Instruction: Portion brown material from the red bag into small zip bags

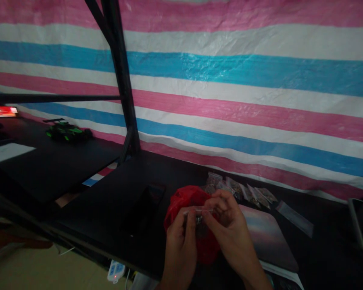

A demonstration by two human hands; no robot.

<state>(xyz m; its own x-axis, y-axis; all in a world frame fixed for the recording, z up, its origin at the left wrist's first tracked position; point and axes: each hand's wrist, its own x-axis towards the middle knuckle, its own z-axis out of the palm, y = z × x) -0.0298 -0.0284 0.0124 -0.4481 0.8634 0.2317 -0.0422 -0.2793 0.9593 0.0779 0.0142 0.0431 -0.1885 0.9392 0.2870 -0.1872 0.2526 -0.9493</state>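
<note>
Between my left hand and my right hand is a small clear zip bag, pinched along its upper edge by the fingers of both. Small shiny metal pieces show inside it, too small to name. Below and behind the hands lies a red plastic bag, partly hidden by them. Just beyond, several small clear bags with little parts in them lie in a row. A flat clear bag lies to the right of that row.
A mouse pad lies right of my hands, and a dark phone-like slab left of them. A metal-edged device stands at far right. A black post rises between the tables; a green-black toy car sits beyond it.
</note>
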